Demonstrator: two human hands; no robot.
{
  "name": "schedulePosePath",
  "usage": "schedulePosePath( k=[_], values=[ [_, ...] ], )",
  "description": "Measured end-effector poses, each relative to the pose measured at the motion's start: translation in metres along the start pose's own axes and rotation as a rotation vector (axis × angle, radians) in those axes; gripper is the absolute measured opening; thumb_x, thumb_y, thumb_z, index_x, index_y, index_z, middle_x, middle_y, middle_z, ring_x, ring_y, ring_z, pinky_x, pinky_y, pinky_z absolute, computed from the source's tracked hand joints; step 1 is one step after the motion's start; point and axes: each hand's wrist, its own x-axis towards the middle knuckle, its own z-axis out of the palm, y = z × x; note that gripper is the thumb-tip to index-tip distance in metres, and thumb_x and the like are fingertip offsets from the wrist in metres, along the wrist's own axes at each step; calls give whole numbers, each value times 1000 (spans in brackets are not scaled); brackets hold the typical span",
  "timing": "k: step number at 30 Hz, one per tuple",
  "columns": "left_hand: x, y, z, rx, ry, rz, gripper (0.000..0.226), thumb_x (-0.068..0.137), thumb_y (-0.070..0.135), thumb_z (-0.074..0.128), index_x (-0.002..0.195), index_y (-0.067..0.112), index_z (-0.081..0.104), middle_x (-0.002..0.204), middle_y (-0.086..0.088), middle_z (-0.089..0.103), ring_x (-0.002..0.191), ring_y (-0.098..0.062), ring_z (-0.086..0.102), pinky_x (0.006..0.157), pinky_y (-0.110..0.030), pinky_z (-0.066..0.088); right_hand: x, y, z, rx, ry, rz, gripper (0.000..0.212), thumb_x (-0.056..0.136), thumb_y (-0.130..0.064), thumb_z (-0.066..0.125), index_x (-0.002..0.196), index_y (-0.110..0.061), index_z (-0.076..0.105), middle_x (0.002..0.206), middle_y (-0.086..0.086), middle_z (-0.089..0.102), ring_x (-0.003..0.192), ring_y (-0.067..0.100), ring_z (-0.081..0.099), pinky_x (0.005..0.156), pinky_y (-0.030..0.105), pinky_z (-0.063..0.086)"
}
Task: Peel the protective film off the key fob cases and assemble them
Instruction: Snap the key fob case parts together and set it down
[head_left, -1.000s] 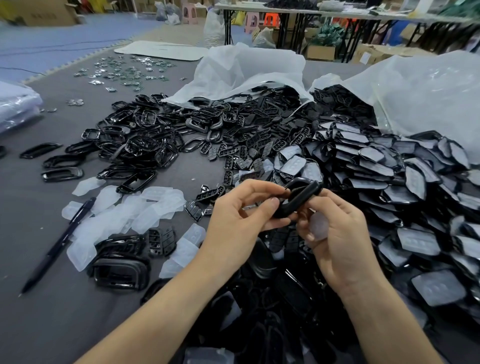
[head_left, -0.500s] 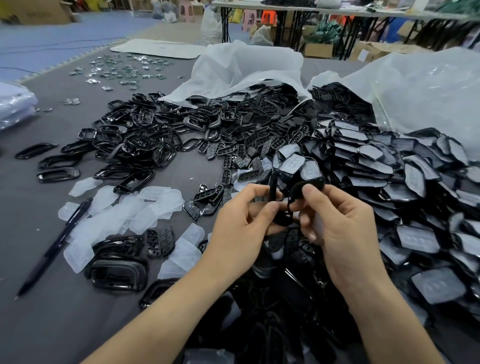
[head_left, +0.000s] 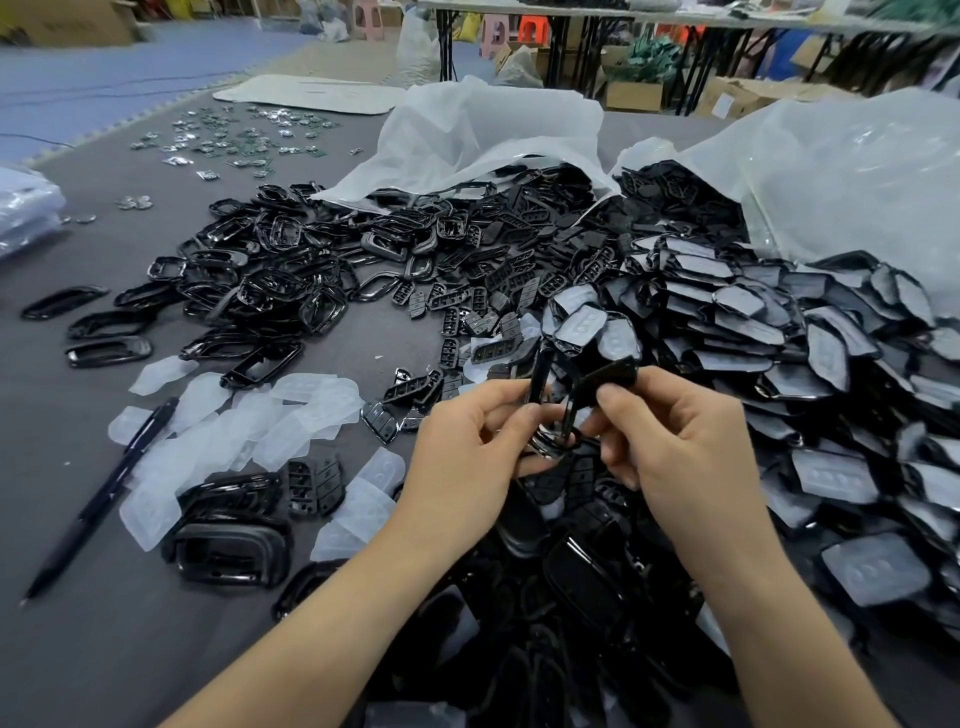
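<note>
My left hand (head_left: 467, 457) pinches a black key fob frame (head_left: 540, 384) that stands on edge between thumb and fingers. My right hand (head_left: 670, 447) pinches a second black case part (head_left: 613, 376) beside it, and the two pieces meet low down near a shiny ring (head_left: 550, 444). Both hands hover over a heap of black cases (head_left: 571, 597) at the table's near edge. Film-covered case halves (head_left: 727, 322) lie piled to the right. Peeled clear films (head_left: 249, 431) lie scattered to the left.
Black frames (head_left: 270, 275) and button pads (head_left: 467, 306) spread across the grey table (head_left: 78, 649). A pen (head_left: 104, 493) lies at the left. Two white plastic bags (head_left: 493, 135) spill parts at the back. Small metal parts (head_left: 234, 140) lie far left.
The case I held flat between both hands has been turned on edge and split into two pieces, one in each hand. The hands have drawn slightly apart.
</note>
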Motion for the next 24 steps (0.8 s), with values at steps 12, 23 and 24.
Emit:
schedulePosePath(
  k=[12,23,24],
  values=[
    [-3,0,1,93,-19,39,34,90,2,60,91,35,67,81,8,75,74,-8,71,61,-20,56,1,4,1,-245,-76,74,25,84,-21,70,61,-17,62,45,-5,58,37,5,45,44,19,37],
    [-5,6,-1,12,-109,33,46,90,-5,59,81,38,73,77,4,75,72,-13,73,59,-20,56,3,3,-3,123,-2,231,14,75,-17,78,75,-18,64,57,-9,57,46,6,44,39,12,32],
    [-5,6,-1,26,-115,44,43,89,-5,59,86,35,72,77,4,74,71,-11,72,59,-20,57,3,3,-3,131,-19,233,10,77,-17,76,76,-17,66,58,-9,58,46,8,44,38,12,32]
  ],
)
